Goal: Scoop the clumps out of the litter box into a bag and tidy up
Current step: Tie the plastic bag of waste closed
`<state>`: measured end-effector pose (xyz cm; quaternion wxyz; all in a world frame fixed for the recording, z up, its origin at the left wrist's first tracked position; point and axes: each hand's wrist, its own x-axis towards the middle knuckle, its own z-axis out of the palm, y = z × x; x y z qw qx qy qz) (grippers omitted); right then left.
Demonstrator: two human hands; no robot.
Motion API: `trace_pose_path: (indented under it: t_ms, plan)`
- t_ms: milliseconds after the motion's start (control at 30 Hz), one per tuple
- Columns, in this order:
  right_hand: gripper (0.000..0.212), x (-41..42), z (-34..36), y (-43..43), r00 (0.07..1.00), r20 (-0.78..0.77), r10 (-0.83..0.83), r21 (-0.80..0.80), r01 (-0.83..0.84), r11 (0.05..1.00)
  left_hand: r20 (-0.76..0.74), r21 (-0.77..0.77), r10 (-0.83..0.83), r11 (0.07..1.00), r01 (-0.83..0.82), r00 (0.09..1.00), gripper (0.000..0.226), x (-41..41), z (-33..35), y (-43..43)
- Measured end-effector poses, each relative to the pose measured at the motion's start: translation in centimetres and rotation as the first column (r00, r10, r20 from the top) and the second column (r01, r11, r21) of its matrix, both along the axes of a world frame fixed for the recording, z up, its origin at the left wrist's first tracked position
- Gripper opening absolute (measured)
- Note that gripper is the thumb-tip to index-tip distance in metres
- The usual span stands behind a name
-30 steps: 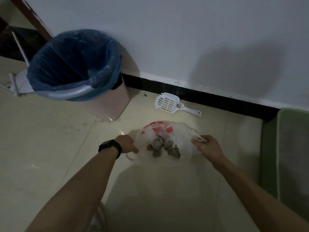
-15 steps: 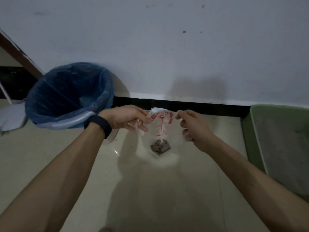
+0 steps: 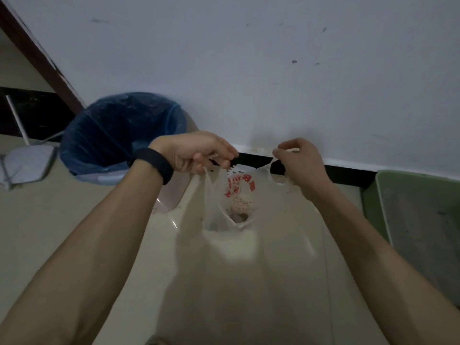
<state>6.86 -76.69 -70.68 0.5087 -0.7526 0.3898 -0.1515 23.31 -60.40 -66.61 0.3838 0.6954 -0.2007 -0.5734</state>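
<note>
A thin clear plastic bag [image 3: 231, 202] with red print hangs in the air between my hands. Grey litter clumps [image 3: 239, 216] show dimly at its bottom. My left hand [image 3: 196, 151] pinches the bag's left handle, a dark band on that wrist. My right hand [image 3: 300, 161] grips the right handle, stretched taut. The green litter box [image 3: 388, 188] with grey litter sits on the floor at the right edge. A white slotted scoop [image 3: 230, 169] shows only as a sliver behind the bag's top.
A pink bin with a blue liner [image 3: 119, 135] stands at the left against the white wall. A white dustpan with a long handle [image 3: 25, 160] lies further left. Pale tiled floor [image 3: 236, 282] stretches below the bag, with a black skirting along the wall.
Both hands have lifted the bag off the floor by its handles and pulled them apart. The clumps have sunk to the bottom. The view has tilted upward toward the wall.
</note>
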Motion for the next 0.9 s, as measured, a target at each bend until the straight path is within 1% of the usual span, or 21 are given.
trace_pose_path:
  t_ms: [67, 100, 133, 167, 200, 233, 267, 333, 400, 467, 533, 567, 600, 633, 667, 700, 733, 767, 833, 867, 900]
  plan:
    - [0.021, 0.4, -0.5, 0.1, 0.997, 0.075, -0.025, 0.044, 0.022, 0.999, 0.080, -0.038, 0.060, 0.998, -0.057, 0.995, 0.026, -0.4, 0.3, -0.8]
    - [0.022, 0.6, -0.9, 0.3, 0.997, 0.079, -0.016, 0.042, 0.012, 0.999, 0.155, -0.038, 0.080, 0.996, -0.075, 0.985, 0.026, -0.7, 0.1, -1.2]
    - [0.024, 0.7, -1.4, 0.4, 0.998, 0.065, 0.005, 0.037, -0.008, 0.999, 0.263, -0.008, 0.053, 0.999, -0.053, 0.963, 0.027, -1.0, -0.3, -1.4]
    - [0.025, 0.7, -1.9, 0.7, 0.998, 0.045, 0.039, 0.041, -0.041, 0.998, 0.378, 0.060, -0.030, 0.998, 0.008, 0.925, 0.032, -1.2, -0.9, -1.5]
    - [0.026, 0.7, -2.2, 1.0, 0.996, 0.037, 0.082, 0.055, -0.084, 0.995, 0.461, 0.141, -0.140, 0.987, 0.083, 0.876, 0.039, -1.6, -1.7, -1.6]
    - [0.026, 0.7, -2.5, 1.3, 0.990, 0.049, 0.129, 0.069, -0.132, 0.989, 0.498, 0.197, -0.234, 0.968, 0.154, 0.835, 0.048, -1.9, -2.4, -1.7]
    - [0.024, 0.7, -2.7, 1.4, 0.982, 0.072, 0.173, 0.071, -0.178, 0.982, 0.510, 0.217, -0.295, 0.953, 0.211, 0.808, 0.056, -2.2, -3.1, -1.9]
    - [0.019, 0.7, -2.7, 1.3, 0.970, 0.133, 0.201, 0.067, -0.212, 0.975, 0.557, 0.196, -0.329, 0.944, 0.265, 0.762, 0.064, -2.5, -4.1, -2.4]
    - [0.017, 0.8, -2.5, 1.0, 0.962, 0.215, 0.168, 0.097, -0.192, 0.977, 0.659, 0.164, -0.294, 0.954, 0.249, 0.692, 0.055, -2.5, -4.6, -2.9]
    - [0.013, 1.1, -2.6, 0.7, 0.958, 0.234, 0.167, 0.077, -0.190, 0.979, 0.720, 0.101, -0.207, 0.975, 0.196, 0.662, 0.037, -2.3, -5.0, -3.3]
    - [0.012, 1.3, -2.8, 0.5, 0.959, 0.222, 0.174, 0.013, -0.181, 0.983, 0.712, 0.033, -0.137, 0.986, 0.163, 0.689, 0.036, -2.0, -5.4, -3.6]
    - [0.013, 1.4, -2.9, 0.5, 0.961, 0.224, 0.162, -0.010, -0.164, 0.986, 0.692, -0.001, -0.113, 0.988, 0.157, 0.713, 0.032, -1.9, -5.5, -3.6]
    - [0.015, 1.6, -3.0, 0.5, 0.960, 0.238, 0.149, 0.004, -0.154, 0.988, 0.673, -0.035, -0.092, 0.987, 0.157, 0.734, 0.027, -1.7, -5.5, -3.5]
    - [0.020, 1.8, -3.2, 0.4, 0.955, 0.254, 0.150, 0.050, -0.168, 0.985, 0.655, -0.064, -0.074, 0.986, 0.152, 0.752, 0.024, -1.5, -5.4, -3.4]
    - [0.027, 2.0, -3.6, 0.5, 0.948, 0.266, 0.174, 0.135, -0.216, 0.967, 0.634, -0.089, -0.049, 0.987, 0.136, 0.771, 0.023, -1.2, -5.4, -3.3]
    - [0.036, 2.0, -3.9, 0.8, 0.934, 0.270, 0.234, 0.226, -0.298, 0.927, 0.618, -0.106, -0.027, 0.987, 0.117, 0.786, 0.023, -1.0, -5.3, -3.2]
    - [0.045, 2.1, -4.6, 1.0, 0.914, 0.249, 0.320, 0.268, -0.382, 0.884, 0.608, -0.118, -0.004, 0.988, 0.095, 0.794, 0.025, -0.7, -5.3, -3.0]
    - [0.050, 2.0, -5.4, 1.3, 0.890, 0.186, 0.416, 0.249, -0.452, 0.856, 0.601, -0.131, 0.016, 0.988, 0.079, 0.799, 0.028, -0.4, -5.3, -2.8]
    - [0.045, 1.7, -7.0, 2.1, 0.845, 0.012, 0.535, 0.149, -0.531, 0.834, 0.584, -0.137, 0.039, 0.989, 0.051, 0.811, 0.027, 0.2, -5.2, -2.3]
    - [0.038, 1.5, -7.6, 2.5, 0.847, -0.040, 0.530, 0.082, -0.526, 0.846, 0.581, -0.130, 0.037, 0.990, 0.049, 0.813, 0.022, 0.5, -5.1, -2.1]
    - [0.030, 1.4, -8.0, 3.0, 0.863, -0.027, 0.504, 0.046, -0.503, 0.863, 0.589, -0.116, 0.024, 0.992, 0.055, 0.808, 0.018, 0.7, -5.0, -1.9]
